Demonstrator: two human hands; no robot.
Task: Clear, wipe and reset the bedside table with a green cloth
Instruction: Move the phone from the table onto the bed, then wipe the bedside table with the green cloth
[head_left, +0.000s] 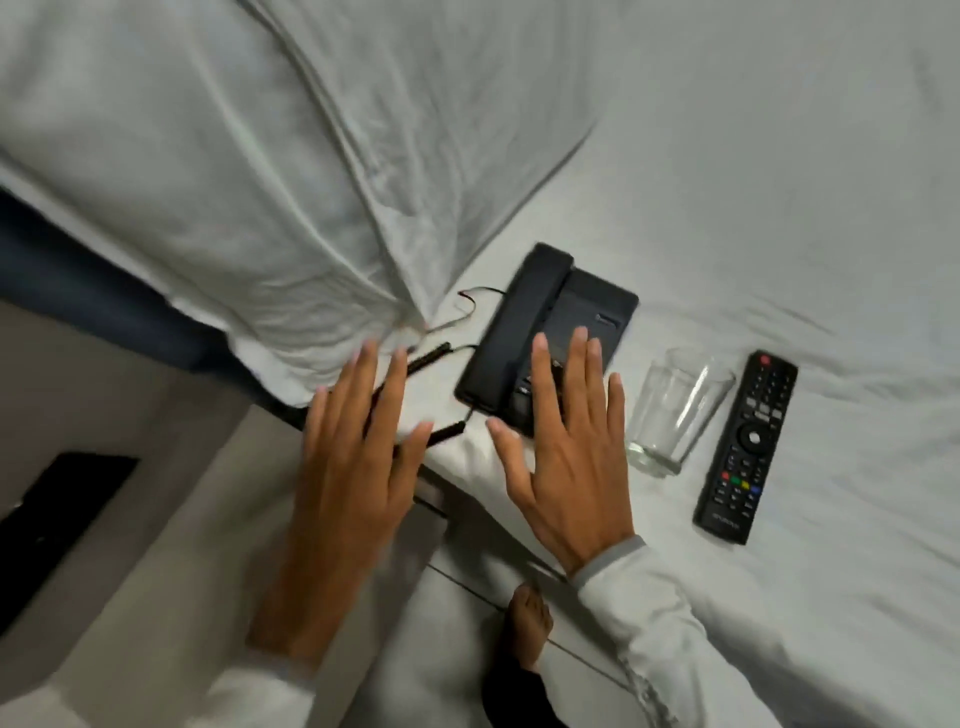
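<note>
Near the bed's edge, beside the pillow, lies the black telephone, handset on its cradle, its coiled cord trailing off the edge toward the floor. Just beside it along the same edge a clear glass lies tipped on its side, and beyond that a black remote rests flat on the white sheet. These look like the bedside things, already cleared onto the bed. The right hand hovers over the phone's keypad, its grip apart, fingers spread and holding nothing; whether it touches the phone I cannot tell. The left hand hangs over the cord at the bed's edge, its grip likewise apart and empty. No green cloth shows anywhere in view, and the bench itself is hard to make out; only a pale surface with a dark flat object sits lower left. By my judgement the clearing is done or nearly so, while wiping and resetting remain
</note>
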